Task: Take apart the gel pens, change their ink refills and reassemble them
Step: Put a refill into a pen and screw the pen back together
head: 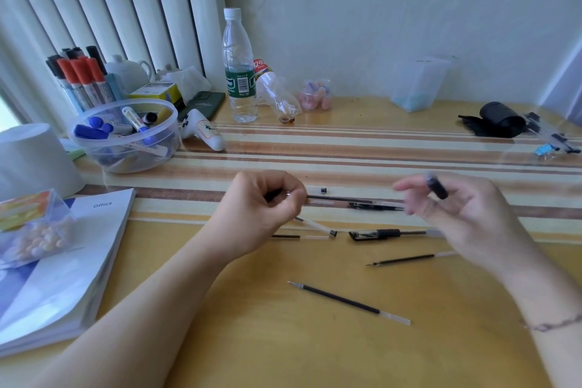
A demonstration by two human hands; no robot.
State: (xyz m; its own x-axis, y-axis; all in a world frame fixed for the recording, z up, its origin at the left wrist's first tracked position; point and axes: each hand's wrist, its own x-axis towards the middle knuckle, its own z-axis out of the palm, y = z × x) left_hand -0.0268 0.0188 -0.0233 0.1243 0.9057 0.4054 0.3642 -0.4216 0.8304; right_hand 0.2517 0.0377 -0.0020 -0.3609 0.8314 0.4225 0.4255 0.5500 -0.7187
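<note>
Centrally, the left hand pinches a clear pen barrel, long axis running left–right. Opposite, the right hand, fingers loosely curled, grips a black pen section just beyond the barrel's open end.

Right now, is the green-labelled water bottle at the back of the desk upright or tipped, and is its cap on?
Upright, cap on. The water bottle stands on its base on the desk, white cap at the top.

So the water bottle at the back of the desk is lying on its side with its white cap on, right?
Not quite. The head view shows the water bottle standing upright at the back of the desk, white cap on. The one lying tipped beside it is a crushed empty bottle.
</note>
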